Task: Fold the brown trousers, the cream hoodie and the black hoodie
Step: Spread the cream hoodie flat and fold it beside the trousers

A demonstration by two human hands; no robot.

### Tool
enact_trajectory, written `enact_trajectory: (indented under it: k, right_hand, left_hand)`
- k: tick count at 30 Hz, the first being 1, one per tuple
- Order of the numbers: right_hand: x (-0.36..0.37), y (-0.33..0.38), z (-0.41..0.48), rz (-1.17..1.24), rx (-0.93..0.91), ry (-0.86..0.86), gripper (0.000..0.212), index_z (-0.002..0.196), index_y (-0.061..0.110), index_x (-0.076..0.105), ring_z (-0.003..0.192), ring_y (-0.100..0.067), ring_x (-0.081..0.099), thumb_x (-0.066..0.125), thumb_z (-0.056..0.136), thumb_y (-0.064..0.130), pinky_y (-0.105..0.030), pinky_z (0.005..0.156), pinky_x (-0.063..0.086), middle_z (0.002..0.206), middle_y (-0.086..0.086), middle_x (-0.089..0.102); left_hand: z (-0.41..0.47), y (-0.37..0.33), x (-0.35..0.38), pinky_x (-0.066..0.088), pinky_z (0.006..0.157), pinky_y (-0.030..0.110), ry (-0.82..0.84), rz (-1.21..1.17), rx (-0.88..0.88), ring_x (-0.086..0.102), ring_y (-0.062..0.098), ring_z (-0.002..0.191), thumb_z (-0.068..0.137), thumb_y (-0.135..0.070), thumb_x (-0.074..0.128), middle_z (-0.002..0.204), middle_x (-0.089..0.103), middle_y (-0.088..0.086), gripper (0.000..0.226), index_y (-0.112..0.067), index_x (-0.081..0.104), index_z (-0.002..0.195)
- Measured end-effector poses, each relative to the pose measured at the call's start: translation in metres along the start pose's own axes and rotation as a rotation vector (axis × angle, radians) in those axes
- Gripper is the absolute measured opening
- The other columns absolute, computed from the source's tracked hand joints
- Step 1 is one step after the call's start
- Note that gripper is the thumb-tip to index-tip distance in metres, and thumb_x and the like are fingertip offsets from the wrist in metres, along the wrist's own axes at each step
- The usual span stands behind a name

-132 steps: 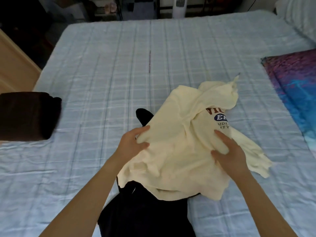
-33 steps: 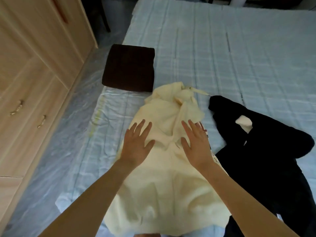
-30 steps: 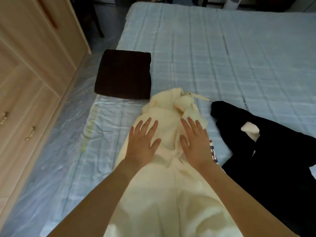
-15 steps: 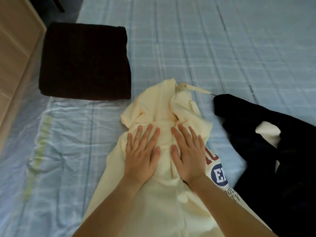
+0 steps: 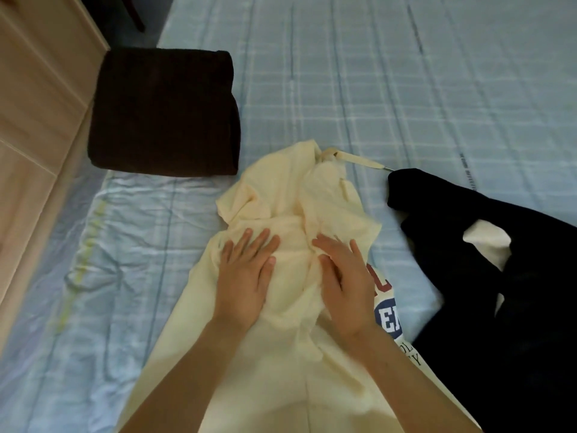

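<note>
Head view. I see both hands flat on the cream hoodie (image 5: 281,195), palms down.

Left hand (image 5: 246,276): fingers straight and close together, pressing the cloth near its left edge, gripping nothing.

Right hand (image 5: 343,282): fingers straight and slightly spread, pressing just beside the left hand, also gripping nothing. A raised crease of cloth runs between the two hands.

The cream hoodie lies lengthwise on the bed (image 5: 374,73), with its bunched hood end away from me and its body running down to the bottom edge of the view. A drawstring (image 5: 359,157) trails from the hood toward the black hoodie (image 5: 499,323). A red and blue print (image 5: 387,317) shows at the right edge, just beside the right wrist.

The black hoodie lies crumpled to the right, touching the cream one low down. A pale patch (image 5: 487,245) shows on it; I cannot tell whether it is lining or a label.

The trousers (image 5: 162,110) sit folded in a neat block at the bed's left edge, beyond the hood and nearly touching it.

A wooden cabinet (image 5: 31,89) stands on the far left.
</note>
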State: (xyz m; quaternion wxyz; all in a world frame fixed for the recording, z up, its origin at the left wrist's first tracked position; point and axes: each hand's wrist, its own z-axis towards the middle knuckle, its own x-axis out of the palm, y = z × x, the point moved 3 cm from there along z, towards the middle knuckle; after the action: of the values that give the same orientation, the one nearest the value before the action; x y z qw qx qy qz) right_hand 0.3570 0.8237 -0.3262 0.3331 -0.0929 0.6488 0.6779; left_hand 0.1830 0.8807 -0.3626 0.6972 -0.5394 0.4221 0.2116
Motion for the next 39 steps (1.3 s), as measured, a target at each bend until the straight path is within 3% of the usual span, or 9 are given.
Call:
enact_trajectory:
  k: [6,11,15,18,22,26,29,36,39]
  right_hand:
    - [-0.061,0.038,-0.06,0.056,-0.106,0.185,0.034,0.124,0.032,0.062,0.125,-0.001,0.055,0.051,0.1,0.012,-0.044,0.109,0.041,0.13,0.023,0.062]
    - [-0.073,0.028,-0.056,-0.147,-0.204,0.394,0.035,0.12,0.02,0.07,0.115,-0.011,0.063,0.064,0.09,0.003,-0.041,0.1,0.05,0.128,0.012,0.066]
    - [-0.069,0.033,-0.048,-0.16,-0.358,0.448,0.033,0.115,0.018,0.071,0.106,-0.01,0.067,0.059,0.088,0.005,-0.022,0.092,0.049,0.122,0.008,0.07]
    - [-0.077,0.022,-0.055,-0.009,-0.199,0.463,0.033,0.121,0.026,0.068,0.113,0.0,0.061,0.053,0.092,0.021,-0.019,0.091,0.051,0.133,0.016,0.06]
    - [-0.096,0.015,-0.029,0.048,-0.071,0.155,0.044,0.136,0.028,0.057,0.128,0.006,0.045,0.05,0.093,0.035,-0.001,0.094,0.034,0.15,0.006,0.04]
    - [-0.078,0.007,0.017,-0.026,0.092,0.288,0.062,0.15,0.052,0.028,0.149,-0.007,0.015,0.056,0.095,0.048,-0.025,0.114,0.017,0.165,0.006,0.014]
    - [-0.062,0.01,0.018,0.188,0.116,0.489,0.063,0.146,0.055,0.034,0.141,0.006,0.029,0.065,0.095,0.035,-0.027,0.117,0.028,0.155,0.022,0.034]
    - [-0.052,0.005,-0.05,-0.176,-0.152,0.678,0.044,0.145,0.04,0.046,0.146,0.005,0.013,0.052,0.102,0.036,-0.014,0.118,0.01,0.153,0.028,0.03]
    - [-0.056,0.014,-0.038,-0.017,-0.124,0.647,0.032,0.131,0.035,0.063,0.139,0.012,0.029,0.057,0.1,0.032,-0.006,0.111,0.018,0.139,0.031,0.048]
  left_hand:
    - [-0.05,-0.027,-0.044,0.029,0.118,0.045,-0.13,-0.416,-0.228,0.043,-0.009,0.131,0.1,-0.034,0.045,0.126,0.057,-0.035,0.027,-0.043,0.061,0.12]
    - [-0.045,-0.057,-0.064,0.037,0.111,0.05,-0.162,-0.185,-0.192,0.054,0.021,0.127,0.093,-0.034,0.053,0.132,0.062,0.0,0.036,-0.02,0.069,0.121]
    - [0.016,-0.087,-0.053,0.009,0.122,0.044,0.176,-0.092,-0.172,0.033,0.016,0.143,0.085,-0.073,0.036,0.152,0.043,-0.003,0.079,-0.029,0.039,0.15]
    - [0.033,-0.098,-0.032,0.03,0.115,0.039,0.381,-0.061,-0.111,0.047,0.019,0.133,0.092,-0.062,0.05,0.147,0.05,-0.003,0.07,-0.037,0.027,0.153]
    - [0.006,-0.082,-0.035,0.04,0.107,0.021,0.238,-0.492,-0.235,0.053,0.006,0.128,0.098,-0.022,0.06,0.136,0.058,-0.014,0.045,-0.033,0.051,0.141]
    - [-0.031,-0.079,-0.044,0.04,0.103,0.012,0.121,-0.783,-0.294,0.052,-0.007,0.124,0.092,-0.008,0.067,0.127,0.063,-0.024,0.044,-0.035,0.062,0.127]
    - [-0.06,-0.073,-0.056,0.042,0.095,0.007,0.117,-0.838,-0.325,0.055,-0.008,0.121,0.088,-0.013,0.072,0.125,0.065,-0.025,0.046,-0.043,0.066,0.124]
    - [-0.122,-0.067,-0.054,0.036,0.101,0.009,0.168,-0.595,-0.365,0.055,0.0,0.123,0.088,-0.009,0.072,0.126,0.065,-0.023,0.043,-0.036,0.066,0.121]
    - [-0.09,-0.054,-0.075,0.045,0.087,0.014,-0.019,-0.529,-0.389,0.06,0.003,0.105,0.078,-0.033,0.075,0.12,0.061,-0.021,0.028,-0.046,0.073,0.102]
